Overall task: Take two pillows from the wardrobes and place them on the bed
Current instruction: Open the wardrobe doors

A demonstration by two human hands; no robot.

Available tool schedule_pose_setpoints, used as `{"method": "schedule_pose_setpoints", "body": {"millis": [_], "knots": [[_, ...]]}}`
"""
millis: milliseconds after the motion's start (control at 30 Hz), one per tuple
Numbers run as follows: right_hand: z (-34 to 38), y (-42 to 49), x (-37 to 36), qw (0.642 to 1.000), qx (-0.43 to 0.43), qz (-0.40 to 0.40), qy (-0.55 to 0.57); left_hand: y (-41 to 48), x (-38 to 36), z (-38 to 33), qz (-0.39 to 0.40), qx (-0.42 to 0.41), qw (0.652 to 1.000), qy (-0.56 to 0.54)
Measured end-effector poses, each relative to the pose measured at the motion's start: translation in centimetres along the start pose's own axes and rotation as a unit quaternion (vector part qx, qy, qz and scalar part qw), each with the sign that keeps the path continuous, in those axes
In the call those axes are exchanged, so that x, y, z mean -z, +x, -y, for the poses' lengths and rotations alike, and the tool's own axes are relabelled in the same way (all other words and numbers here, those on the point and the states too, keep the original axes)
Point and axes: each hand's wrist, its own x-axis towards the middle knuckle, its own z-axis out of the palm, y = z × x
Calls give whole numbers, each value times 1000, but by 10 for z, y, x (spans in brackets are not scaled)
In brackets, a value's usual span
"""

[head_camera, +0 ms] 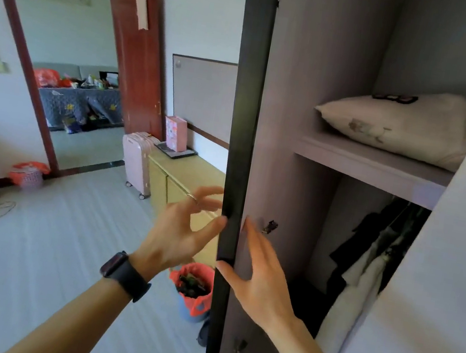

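Note:
A cream pillow [400, 127] with a small print and a dark patch lies on the wardrobe's upper shelf [366, 164], at the right. The wardrobe door [238, 146] stands open, seen edge-on as a dark vertical strip. My left hand [182, 229], with a ring and a black watch on the wrist, is spread just left of the door edge, its thumb touching it. My right hand [258, 273] lies flat against the door's inner face, fingers apart. Neither hand holds anything. No bed is in view.
Clothes [371, 261] hang below the shelf. Behind the door are a yellow low cabinet [182, 174], a pink suitcase [137, 160] and a bin with a red bag [194, 290]. An open doorway [71, 87] at the left leads to another room.

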Motion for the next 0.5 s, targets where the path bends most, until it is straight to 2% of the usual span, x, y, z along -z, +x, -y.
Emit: {"method": "schedule_pose_setpoints", "body": {"millis": [67, 233, 400, 500], "knots": [[13, 14, -13, 999, 11, 15, -28, 10, 16, -6, -48, 18, 999, -10], [39, 50, -43, 994, 57, -35, -86, 37, 40, -8, -127, 52, 990, 22], [48, 75, -72, 993, 57, -23, -105, 47, 61, 14, -144, 96, 984, 30], [57, 82, -85, 989, 57, -46, -127, 53, 73, 22, -141, 111, 984, 14]]}}
